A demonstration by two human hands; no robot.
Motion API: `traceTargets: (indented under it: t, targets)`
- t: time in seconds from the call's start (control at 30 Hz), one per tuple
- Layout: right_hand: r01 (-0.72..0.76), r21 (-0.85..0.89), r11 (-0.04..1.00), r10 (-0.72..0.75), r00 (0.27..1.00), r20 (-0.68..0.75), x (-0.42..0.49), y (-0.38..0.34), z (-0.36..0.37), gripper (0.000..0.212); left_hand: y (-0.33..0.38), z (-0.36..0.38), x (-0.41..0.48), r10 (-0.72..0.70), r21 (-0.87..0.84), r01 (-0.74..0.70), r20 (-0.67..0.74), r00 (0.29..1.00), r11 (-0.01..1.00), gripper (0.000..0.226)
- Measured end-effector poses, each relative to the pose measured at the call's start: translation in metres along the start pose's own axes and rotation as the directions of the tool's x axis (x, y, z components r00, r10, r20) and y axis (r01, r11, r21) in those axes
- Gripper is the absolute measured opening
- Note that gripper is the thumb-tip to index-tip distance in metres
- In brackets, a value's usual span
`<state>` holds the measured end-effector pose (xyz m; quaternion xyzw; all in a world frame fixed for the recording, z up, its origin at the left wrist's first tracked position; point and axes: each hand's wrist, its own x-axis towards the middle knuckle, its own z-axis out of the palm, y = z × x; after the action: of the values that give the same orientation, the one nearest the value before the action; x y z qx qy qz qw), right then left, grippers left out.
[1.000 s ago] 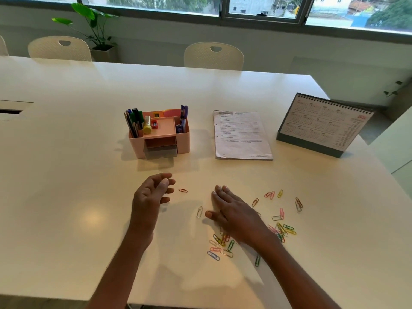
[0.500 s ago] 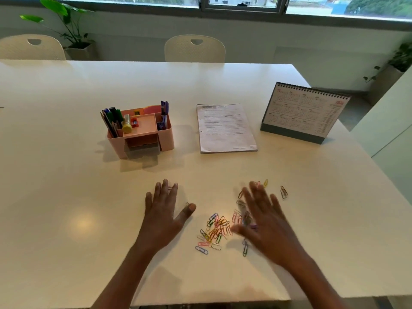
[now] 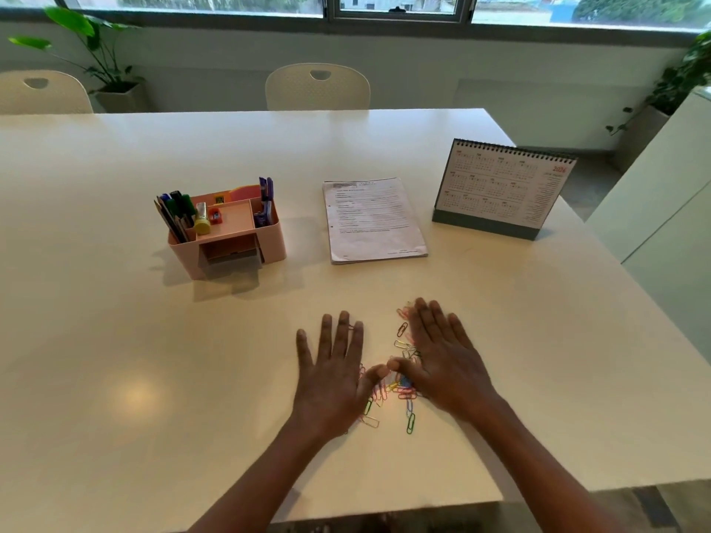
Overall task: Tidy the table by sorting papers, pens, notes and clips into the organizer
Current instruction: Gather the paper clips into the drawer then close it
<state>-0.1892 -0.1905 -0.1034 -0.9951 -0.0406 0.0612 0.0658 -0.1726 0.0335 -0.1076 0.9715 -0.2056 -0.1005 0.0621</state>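
Both hands lie flat, palms down, fingers straight and spread. The left hand (image 3: 334, 378) and right hand (image 3: 446, 367) flank the paper clips (image 3: 400, 382), thumb tips almost meeting above the pile.

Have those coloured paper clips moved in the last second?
Yes. The paper clips have been swept inward from a wide scatter into a tighter pile, now lying in front of the stack of papers.
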Motion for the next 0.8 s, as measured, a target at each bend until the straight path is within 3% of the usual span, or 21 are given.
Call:
traceTargets:
  t: [0.17,0.27,0.37,0.43,0.53,0.8]
  targets:
    - [0.158,0.051,0.986,-0.158,0.987,-0.012,0.0,-0.006,-0.001,0.088,-0.006,0.001,-0.007,0.1,-0.129,-0.107,-0.061,0.993,0.986,0.08]
    - [0.178,0.159,0.971,-0.183,0.983,0.014,-0.019,-0.002,-0.011,0.102,-0.017,0.0,-0.024,0.139,-0.244,-0.151,-0.066,0.988,0.958,0.086]
    - [0.135,0.091,0.987,-0.146,0.981,0.126,-0.061,-0.006,-0.022,0.134,-0.022,0.002,-0.052,0.11,-0.189,-0.115,-0.039,0.993,0.975,0.099]
    - [0.099,0.009,0.995,-0.099,0.98,0.171,-0.084,-0.011,-0.02,0.144,-0.02,0.009,-0.064,0.076,-0.105,-0.084,-0.075,0.994,0.991,0.104]
    - [0.054,0.01,0.998,-0.055,0.992,0.114,-0.091,-0.018,-0.007,0.143,-0.012,0.021,-0.063,0.063,-0.032,-0.068,-0.134,0.989,0.997,0.105]
    - [0.09,0.024,0.996,-0.092,0.995,0.047,-0.032,-0.027,-0.003,0.129,0.0,0.013,0.001,0.082,-0.002,-0.083,-0.074,0.994,0.997,0.1]
